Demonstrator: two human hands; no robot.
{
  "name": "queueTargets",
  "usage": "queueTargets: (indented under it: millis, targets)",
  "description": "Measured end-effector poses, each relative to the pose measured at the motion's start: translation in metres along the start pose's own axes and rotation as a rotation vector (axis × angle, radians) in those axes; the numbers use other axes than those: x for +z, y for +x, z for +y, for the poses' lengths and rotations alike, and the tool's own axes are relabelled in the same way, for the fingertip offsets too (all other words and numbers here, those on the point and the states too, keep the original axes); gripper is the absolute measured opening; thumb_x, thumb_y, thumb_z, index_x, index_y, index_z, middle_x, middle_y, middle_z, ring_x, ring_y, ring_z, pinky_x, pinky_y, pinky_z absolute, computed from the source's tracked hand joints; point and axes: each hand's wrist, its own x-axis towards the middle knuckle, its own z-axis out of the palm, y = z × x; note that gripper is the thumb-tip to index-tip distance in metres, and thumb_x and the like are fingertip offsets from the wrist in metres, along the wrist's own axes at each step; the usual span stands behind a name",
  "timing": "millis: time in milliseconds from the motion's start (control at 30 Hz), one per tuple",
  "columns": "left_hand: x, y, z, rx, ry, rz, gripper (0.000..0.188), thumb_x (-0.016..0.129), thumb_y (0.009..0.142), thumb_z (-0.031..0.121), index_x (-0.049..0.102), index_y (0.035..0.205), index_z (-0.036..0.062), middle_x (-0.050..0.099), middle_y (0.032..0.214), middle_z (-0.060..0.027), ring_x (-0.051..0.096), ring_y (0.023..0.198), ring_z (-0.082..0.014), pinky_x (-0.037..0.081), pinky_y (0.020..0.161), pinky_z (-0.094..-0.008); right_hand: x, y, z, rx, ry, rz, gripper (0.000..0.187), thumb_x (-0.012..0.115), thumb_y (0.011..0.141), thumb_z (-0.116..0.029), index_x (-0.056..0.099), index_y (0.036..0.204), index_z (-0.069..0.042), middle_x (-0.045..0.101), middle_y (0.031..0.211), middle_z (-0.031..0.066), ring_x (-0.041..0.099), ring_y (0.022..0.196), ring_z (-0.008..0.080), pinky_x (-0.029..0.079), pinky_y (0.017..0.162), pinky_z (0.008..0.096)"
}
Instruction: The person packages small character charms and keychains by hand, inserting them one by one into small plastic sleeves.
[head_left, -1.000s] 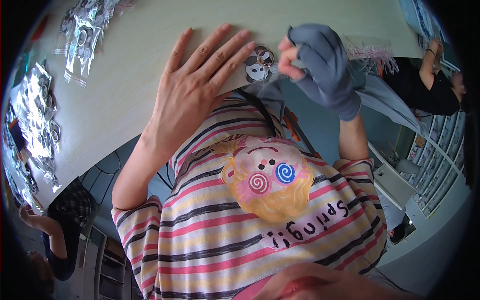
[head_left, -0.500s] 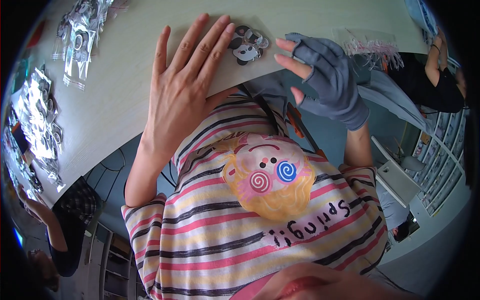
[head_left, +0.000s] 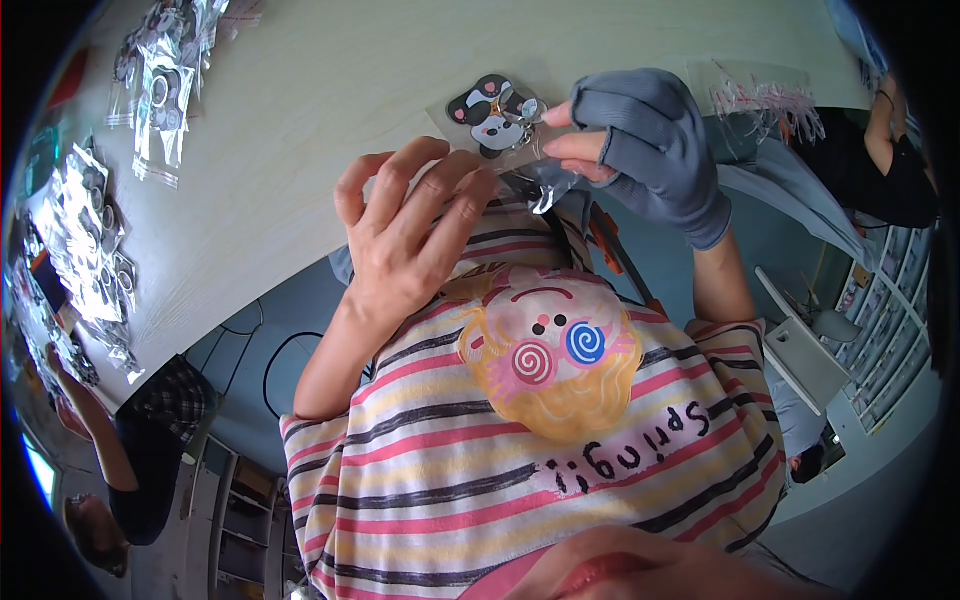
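A panda-shaped keychain with a metal ring and short chain lies at the table's near edge. Around it is a clear plastic bag, whose crinkled end hangs past the edge. My right hand, in a grey fingerless glove, pinches the bag at its right side, close to the ring. From the left, my bare left hand comes with bent fingers, their tips closed at the bag's lower edge. Its thumb is hidden behind the fingers.
Bagged keychains lie in piles along the table's left side and at the far left. Thin clear strips with pink marks sit by the right edge. Other people are at the left and right.
My left hand has drawn back toward me, its flat fingers now curled at the bag. My right fingers have closed on the bag beside the keychain, which has shifted slightly nearer.
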Motion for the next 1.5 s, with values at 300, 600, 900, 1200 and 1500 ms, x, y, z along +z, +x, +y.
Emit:
queueTargets:
  millis: [300,600,900,1200,1500]
  targets:
    - [-0.009,0.008,0.01,-0.356,-0.122,0.026,0.015,0.08,0.072,0.009,0.071,0.083,0.0138,0.069,0.11,0.0005,0.057,0.11,-0.0262,0.03,0.1,-0.0414,-0.004,0.021,0.0,0.213,0.183,-0.035,0.016,0.078,0.083,-0.019,0.069,0.093,-0.01,0.066,0.084,0.0027,0.063,0.078,0.024,0.047,0.076,0.0367]
    - [0.0,0.002,0.008,-0.338,-0.17,0.266,0.031,0.079,0.077,0.019,0.062,0.103,0.0131,0.066,0.127,-0.0032,0.054,0.121,-0.0299,0.031,0.106,-0.0486,-0.012,0.045,-0.015,0.395,0.2,-0.107,0.009,0.075,0.086,-0.009,0.072,0.093,-0.003,0.061,0.075,0.0059,0.057,0.07,0.0205,0.044,0.067,0.0323]
    - [0.0,-0.009,0.022,0.083,0.357,-0.354,0.051,0.05,0.098,0.021,0.051,0.149,0.0178,0.043,0.158,0.0062,0.033,0.149,-0.0086,0.009,0.125,-0.042,-0.011,0.044,-0.015,0.436,0.251,-0.108,0.008,0.073,0.088,-0.007,0.071,0.093,-0.001,0.064,0.078,0.0073,0.058,0.071,0.0195,0.046,0.068,0.0312]
    - [0.004,-0.008,0.026,-0.009,0.341,-0.403,0.055,0.051,0.097,0.022,0.046,0.152,0.0154,0.039,0.16,0.0046,0.03,0.151,-0.0107,0.01,0.125,-0.039,-0.015,0.046,-0.015,0.484,0.254,-0.152,0.009,0.073,0.088,-0.006,0.071,0.093,0.0,0.066,0.08,0.0081,0.06,0.073,0.0178,0.047,0.069,0.0298]
    - [0.005,-0.01,0.026,-0.005,0.359,-0.391,0.056,0.046,0.096,0.018,0.045,0.152,0.0154,0.038,0.161,0.0023,0.031,0.151,-0.0132,0.01,0.125,-0.0408,-0.013,0.047,-0.015,0.518,0.291,-0.152,0.006,0.072,0.088,-0.003,0.071,0.093,0.001,0.07,0.085,0.0079,0.064,0.076,0.0156,0.051,0.071,0.0273]
